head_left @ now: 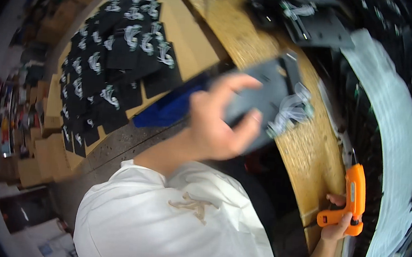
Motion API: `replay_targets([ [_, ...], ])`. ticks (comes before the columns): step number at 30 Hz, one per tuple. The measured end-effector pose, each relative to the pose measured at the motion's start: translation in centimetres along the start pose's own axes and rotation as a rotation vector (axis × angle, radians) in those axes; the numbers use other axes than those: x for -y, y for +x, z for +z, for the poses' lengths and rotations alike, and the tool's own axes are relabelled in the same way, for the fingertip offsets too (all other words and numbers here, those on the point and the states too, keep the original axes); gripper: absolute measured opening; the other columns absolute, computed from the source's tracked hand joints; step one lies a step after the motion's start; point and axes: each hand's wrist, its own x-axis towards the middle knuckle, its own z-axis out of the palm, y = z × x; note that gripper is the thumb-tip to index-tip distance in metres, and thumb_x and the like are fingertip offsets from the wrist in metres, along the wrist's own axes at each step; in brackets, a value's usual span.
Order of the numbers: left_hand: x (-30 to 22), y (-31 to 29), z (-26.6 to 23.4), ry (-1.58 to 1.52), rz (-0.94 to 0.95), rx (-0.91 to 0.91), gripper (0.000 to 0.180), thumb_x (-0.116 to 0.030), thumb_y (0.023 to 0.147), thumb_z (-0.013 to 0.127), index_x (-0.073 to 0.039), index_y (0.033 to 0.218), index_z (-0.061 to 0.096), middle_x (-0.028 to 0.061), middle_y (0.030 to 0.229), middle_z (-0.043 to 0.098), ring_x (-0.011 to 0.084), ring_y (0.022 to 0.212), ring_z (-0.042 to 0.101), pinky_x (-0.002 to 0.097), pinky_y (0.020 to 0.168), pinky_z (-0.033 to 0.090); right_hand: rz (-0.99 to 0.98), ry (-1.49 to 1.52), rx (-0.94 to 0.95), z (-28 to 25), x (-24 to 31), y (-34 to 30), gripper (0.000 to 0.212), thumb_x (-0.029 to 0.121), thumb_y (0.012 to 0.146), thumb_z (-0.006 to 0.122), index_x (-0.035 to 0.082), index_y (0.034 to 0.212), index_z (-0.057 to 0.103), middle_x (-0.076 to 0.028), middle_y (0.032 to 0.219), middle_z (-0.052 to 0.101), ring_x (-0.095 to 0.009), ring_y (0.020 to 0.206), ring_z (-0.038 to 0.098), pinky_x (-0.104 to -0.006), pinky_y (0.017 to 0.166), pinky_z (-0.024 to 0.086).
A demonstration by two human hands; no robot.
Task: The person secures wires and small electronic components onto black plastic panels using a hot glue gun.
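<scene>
- The left hand (214,124) grips a dark flat panel (262,97) with a white cord bundle (291,110), raised over the counter (309,149) edge; fingers wrapped on it.
- The right hand (336,227) clasps an orange glue gun (351,199) at the counter's near edge.
- The panel looks blurred, perhaps moving; a loose grip could drop it.
- Rows of similar black pieces (117,64) cover the far-left board.

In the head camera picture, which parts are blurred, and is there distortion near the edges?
In the head view, the left hand and the dark flat piece it holds are smeared by motion blur; the right hand and orange glue gun look sharper. The fisheye lens bends the wooden table edge into a curve, and the corners fall to black.
</scene>
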Motion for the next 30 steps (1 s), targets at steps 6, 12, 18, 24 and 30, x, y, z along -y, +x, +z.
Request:
replay_targets([
  [6,14.9,3.7,-20.1,0.079,-0.411,-0.82,0.026,-0.007,0.086,0.062,-0.002,0.111,0.062,0.0055,0.098,0.064,0.0129,0.078,0.062,0.0247,0.062,0.05,0.048,-0.011,-0.03,-0.2,-1.6,0.9,0.038,0.028,0.098,0.048,-0.004,0.117,0.052,-0.012,0.082,0.06,-0.024,0.076,0.064,-0.0413,0.075,0.054],
  [12,23.1,1.4,-31.1,0.274,-0.443,-0.913,0.031,-0.008,0.086,0.062,-0.001,0.116,0.056,0.0119,0.092,0.066,0.0165,0.067,0.065,0.0252,0.054,0.049,0.115,-0.035,-0.078,0.8,-1.1,1.6,0.036,0.025,0.098,0.048,-0.004,0.119,0.053,-0.012,0.082,0.06,-0.023,0.076,0.064,-0.0401,0.075,0.054],
  [18,21.6,2.0,-30.5,0.027,-0.597,-0.728,0.039,-0.019,0.09,0.063,-0.002,0.123,0.049,0.0114,0.088,0.065,0.0175,0.061,0.065,0.024,0.049,0.046,0.083,-0.041,-0.073,0.7,-1.1,1.6,0.035,0.022,0.098,0.047,-0.005,0.12,0.052,-0.012,0.085,0.061,-0.023,0.075,0.064,-0.0395,0.075,0.053],
  [24,13.7,2.1,-29.4,0.517,-0.857,-0.193,0.059,-0.045,0.087,0.066,-0.002,0.125,0.055,0.0097,0.073,0.063,0.0106,0.046,0.05,0.0248,0.043,0.04,0.278,-0.076,-0.071,1.1,0.4,2.0,0.017,0.016,0.091,0.06,0.001,0.088,0.069,-0.001,0.07,0.062,-0.009,0.064,0.056,-0.0264,0.058,0.046],
  [30,-1.4,8.3,-11.1,0.349,-0.07,0.112,0.026,-0.01,0.088,0.064,0.003,0.11,0.061,0.0067,0.079,0.064,0.0074,0.066,0.055,0.024,0.064,0.045,0.304,0.005,0.075,1.5,1.0,2.9,0.015,0.016,0.09,0.066,0.001,0.091,0.066,-0.001,0.082,0.067,-0.008,0.076,0.06,-0.0259,0.068,0.048],
])
